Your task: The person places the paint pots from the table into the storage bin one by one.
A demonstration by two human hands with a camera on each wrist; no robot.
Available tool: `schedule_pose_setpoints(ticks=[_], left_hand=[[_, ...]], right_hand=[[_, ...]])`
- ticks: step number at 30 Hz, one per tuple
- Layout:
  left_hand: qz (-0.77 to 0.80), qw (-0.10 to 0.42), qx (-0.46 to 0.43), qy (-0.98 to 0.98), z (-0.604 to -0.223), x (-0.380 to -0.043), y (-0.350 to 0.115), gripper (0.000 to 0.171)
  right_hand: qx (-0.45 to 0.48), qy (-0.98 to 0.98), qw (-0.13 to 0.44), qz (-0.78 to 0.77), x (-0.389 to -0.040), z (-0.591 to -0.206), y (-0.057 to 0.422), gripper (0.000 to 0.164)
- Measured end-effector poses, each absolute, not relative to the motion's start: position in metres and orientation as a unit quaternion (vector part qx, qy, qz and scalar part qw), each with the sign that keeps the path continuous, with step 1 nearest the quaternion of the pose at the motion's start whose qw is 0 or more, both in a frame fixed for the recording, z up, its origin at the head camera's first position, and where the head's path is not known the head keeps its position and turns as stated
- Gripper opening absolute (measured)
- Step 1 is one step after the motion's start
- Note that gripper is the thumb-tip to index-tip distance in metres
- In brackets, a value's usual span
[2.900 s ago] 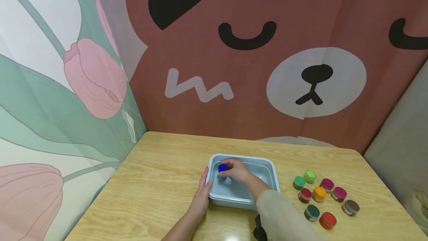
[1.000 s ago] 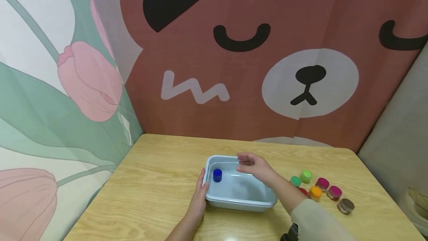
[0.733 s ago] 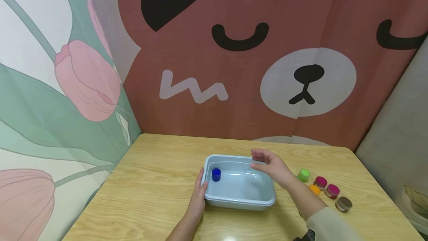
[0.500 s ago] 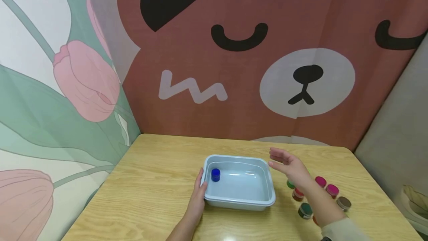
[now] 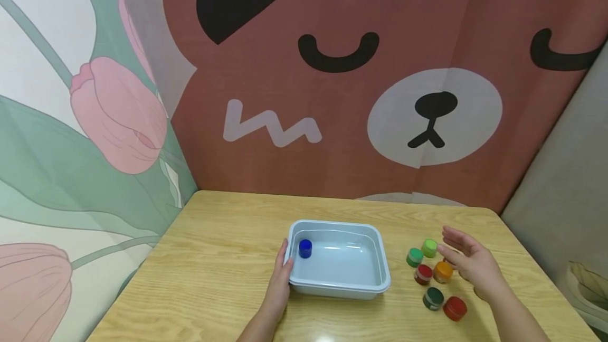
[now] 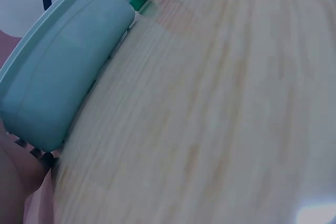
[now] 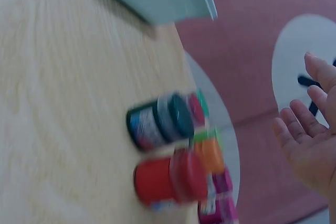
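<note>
My left hand lies along the left outer side of a light blue plastic basin, fingers straight against the wall and thumb near the rim. A small blue paint jar stands inside, close to the basin's left end. Over the group of paint jars on the right, my right hand reaches with spread, bare fingers. Nearest to it are a lime green jar and an orange jar. In the right wrist view two magenta jars show low down; the hand covers most of them in the head view.
Also grouped right of the basin are a teal green jar, a dark red jar, a dark green jar and a red jar. A bear-print curtain hangs behind the wooden table.
The right hand let go of the blue jar inside the basin, then moved right, out over the other jars. The left hand stays at the basin's side.
</note>
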State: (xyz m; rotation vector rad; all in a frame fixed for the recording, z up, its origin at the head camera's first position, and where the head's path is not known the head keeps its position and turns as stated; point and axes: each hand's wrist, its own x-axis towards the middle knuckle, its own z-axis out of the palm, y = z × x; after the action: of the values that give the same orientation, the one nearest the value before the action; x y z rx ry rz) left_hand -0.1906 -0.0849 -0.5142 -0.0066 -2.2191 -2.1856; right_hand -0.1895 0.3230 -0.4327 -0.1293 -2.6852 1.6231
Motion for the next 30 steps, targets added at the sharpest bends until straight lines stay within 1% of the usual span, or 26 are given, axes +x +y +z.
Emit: schedule_pose_setpoints(ticks=[8, 15, 20, 25, 30], left_hand=[[-0.705, 0.012, -0.006, -0.709, -0.514, -0.192, -0.084, 0.056], [-0.698, 0.011, -0.004, -0.716, -0.514, -0.193, -0.084, 0.056], [-0.698, 0.009, -0.004, -0.716, -0.515, -0.193, -0.085, 0.057], [-0.696, 0.007, -0.003, -0.718, -0.514, -0.192, -0.085, 0.058], [-0.696, 0.012, -0.001, -0.718, -0.513, -0.19, -0.085, 0.057]], right_hand=[[-0.122, -0.858, -0.006, 0.499, -0.173, -0.448, 0.365, 0.078], [-0.209, -0.847, -0.054, 0.486, -0.167, -0.462, 0.385, 0.096], [-0.222, -0.847, -0.07, 0.477, -0.162, -0.479, 0.395, 0.1], [-0.243, -0.835, -0.064, 0.489, -0.16, -0.496, 0.4, 0.103], [-0.268, -0.829, -0.044, 0.489, -0.161, -0.514, 0.402, 0.107]])
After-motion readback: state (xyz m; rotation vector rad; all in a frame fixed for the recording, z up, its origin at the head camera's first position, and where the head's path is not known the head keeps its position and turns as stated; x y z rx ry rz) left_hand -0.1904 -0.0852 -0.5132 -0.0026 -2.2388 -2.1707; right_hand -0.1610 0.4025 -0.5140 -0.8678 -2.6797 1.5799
